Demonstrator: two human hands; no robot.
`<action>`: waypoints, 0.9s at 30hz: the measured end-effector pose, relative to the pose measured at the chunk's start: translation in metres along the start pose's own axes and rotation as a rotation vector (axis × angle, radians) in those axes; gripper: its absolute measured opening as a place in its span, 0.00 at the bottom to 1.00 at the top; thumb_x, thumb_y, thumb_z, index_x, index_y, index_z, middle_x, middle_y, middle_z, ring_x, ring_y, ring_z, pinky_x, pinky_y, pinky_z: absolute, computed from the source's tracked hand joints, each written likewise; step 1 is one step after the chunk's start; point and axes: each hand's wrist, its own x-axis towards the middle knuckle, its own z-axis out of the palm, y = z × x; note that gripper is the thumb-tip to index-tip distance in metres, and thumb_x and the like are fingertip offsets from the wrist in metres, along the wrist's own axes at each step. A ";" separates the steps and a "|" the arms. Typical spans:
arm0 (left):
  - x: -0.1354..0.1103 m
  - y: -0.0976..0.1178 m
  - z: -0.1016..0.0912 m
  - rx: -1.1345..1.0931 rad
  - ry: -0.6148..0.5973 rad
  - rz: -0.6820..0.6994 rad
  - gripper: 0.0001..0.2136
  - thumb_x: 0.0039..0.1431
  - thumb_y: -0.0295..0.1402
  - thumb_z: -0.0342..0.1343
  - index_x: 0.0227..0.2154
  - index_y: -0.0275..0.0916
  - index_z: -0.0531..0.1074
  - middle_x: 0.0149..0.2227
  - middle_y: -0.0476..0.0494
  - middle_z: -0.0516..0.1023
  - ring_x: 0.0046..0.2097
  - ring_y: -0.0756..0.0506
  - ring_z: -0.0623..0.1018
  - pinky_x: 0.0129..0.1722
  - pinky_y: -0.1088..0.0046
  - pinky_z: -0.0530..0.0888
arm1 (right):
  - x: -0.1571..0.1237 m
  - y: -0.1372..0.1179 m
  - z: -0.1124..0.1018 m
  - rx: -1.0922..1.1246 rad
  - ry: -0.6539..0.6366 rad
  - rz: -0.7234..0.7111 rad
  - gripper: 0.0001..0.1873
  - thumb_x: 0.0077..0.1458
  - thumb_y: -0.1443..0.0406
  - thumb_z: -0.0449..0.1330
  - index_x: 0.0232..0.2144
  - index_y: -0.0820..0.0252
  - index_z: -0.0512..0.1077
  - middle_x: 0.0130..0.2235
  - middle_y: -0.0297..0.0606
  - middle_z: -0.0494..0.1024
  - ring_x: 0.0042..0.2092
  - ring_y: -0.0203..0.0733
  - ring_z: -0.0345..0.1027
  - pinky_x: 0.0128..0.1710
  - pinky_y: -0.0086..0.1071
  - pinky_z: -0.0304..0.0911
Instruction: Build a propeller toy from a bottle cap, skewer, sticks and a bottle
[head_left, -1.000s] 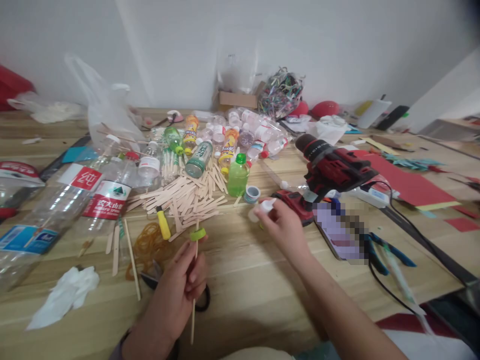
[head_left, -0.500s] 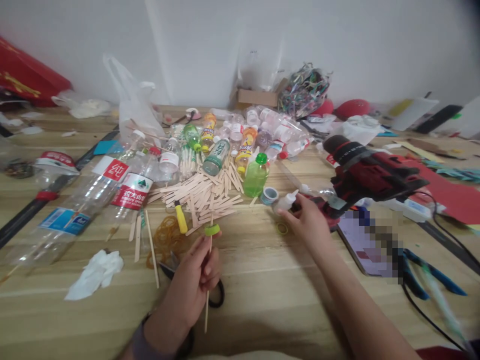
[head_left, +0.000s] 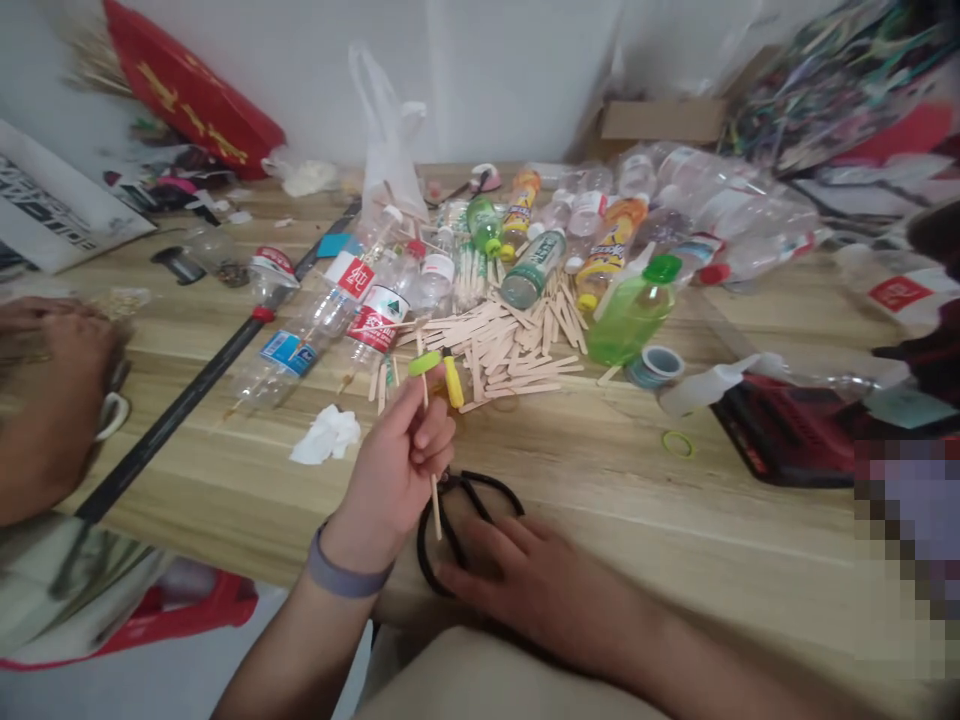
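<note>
My left hand [head_left: 401, 455] is closed around a thin wooden stick [head_left: 436, 505]. The stick runs through a green bottle cap [head_left: 424, 363] just above my fingers. My right hand [head_left: 517, 575], a little blurred, lies low over the table's front edge. Its fingers are apart and reach over the black handles of scissors [head_left: 491, 490]; whether they touch is hard to tell. The scissor blades are hidden behind my left hand. Beyond my left hand lies a yellow-handled tool [head_left: 453, 380]. A white glue bottle [head_left: 701, 388] lies tipped on the table to the right.
Wooden craft sticks [head_left: 517, 340] lie heaped mid-table, with plastic bottles [head_left: 600, 255] behind. A green bottle [head_left: 634, 315], tape roll [head_left: 655, 368] and green ring [head_left: 679, 443] sit to the right. Crumpled tissue [head_left: 326, 435] lies left. Another person's hands [head_left: 67, 340] are at far left.
My right hand has left the glue bottle and moved down and left to the scissors. The view has swung left, bringing in another person's arm. My left hand still holds the stick.
</note>
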 end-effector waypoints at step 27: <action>-0.006 -0.030 0.016 0.211 -0.097 -0.094 0.09 0.59 0.39 0.62 0.35 0.37 0.74 0.15 0.60 0.55 0.17 0.56 0.49 0.14 0.84 0.51 | -0.085 0.001 -0.039 -0.236 0.387 0.584 0.15 0.68 0.67 0.50 0.53 0.61 0.68 0.49 0.45 0.76 0.56 0.49 0.63 0.57 0.45 0.58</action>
